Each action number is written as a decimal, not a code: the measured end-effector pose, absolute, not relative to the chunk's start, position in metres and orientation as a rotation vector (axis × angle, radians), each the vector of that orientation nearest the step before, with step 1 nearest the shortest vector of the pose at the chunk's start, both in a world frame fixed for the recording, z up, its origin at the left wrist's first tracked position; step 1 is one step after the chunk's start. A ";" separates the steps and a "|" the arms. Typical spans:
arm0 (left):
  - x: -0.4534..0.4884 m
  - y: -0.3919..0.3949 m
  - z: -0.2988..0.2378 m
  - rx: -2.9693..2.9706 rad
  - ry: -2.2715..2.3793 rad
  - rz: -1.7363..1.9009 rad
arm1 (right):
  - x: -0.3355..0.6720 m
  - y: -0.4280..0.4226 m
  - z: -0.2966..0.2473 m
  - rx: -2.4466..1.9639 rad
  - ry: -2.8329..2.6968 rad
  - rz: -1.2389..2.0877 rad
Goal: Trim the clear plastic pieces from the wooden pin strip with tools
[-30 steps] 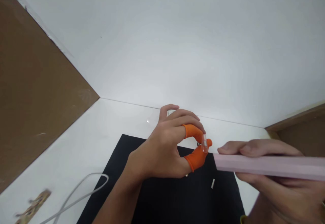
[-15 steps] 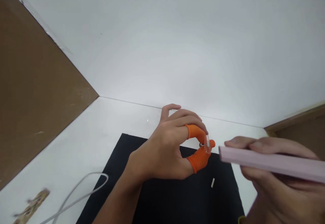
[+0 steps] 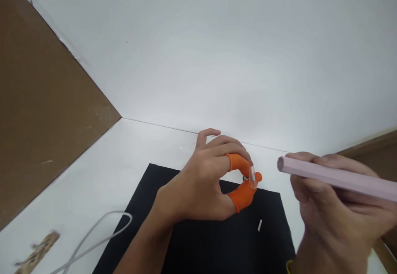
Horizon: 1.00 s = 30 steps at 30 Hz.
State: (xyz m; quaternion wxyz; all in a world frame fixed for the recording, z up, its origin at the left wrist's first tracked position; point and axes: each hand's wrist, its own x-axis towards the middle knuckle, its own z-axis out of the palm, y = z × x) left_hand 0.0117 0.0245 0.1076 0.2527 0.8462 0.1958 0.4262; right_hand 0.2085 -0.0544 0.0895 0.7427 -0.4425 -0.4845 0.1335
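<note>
Clear nail tip (image 3: 252, 177) pinched in left hand (image 3: 201, 187) for steadiness above black mat (image 3: 198, 245); pink file (image 3: 338, 178) gripped by right hand (image 3: 335, 220), kept just right of it.

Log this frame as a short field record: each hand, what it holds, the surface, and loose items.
left hand: orange finger cots on thumb and forefinger, pinching a small clear nail tip
right hand: gripping a pink file block, its end apart from the nail tip
surface: black mat on a white table
loose items: small white piece on the mat; white cable at the left
</note>
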 end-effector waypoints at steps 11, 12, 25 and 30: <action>0.012 0.025 0.100 2.326 0.542 1.186 | 0.208 -0.068 0.090 -0.973 -1.281 0.412; 0.011 0.024 0.100 2.325 0.541 1.187 | 0.207 -0.065 0.087 -0.956 -1.180 0.330; 0.011 0.023 0.098 2.329 0.540 1.157 | 0.205 -0.063 0.089 -0.966 -1.124 0.272; 0.011 0.025 0.101 2.324 0.547 1.155 | 0.220 -0.069 0.099 -0.997 -1.464 0.521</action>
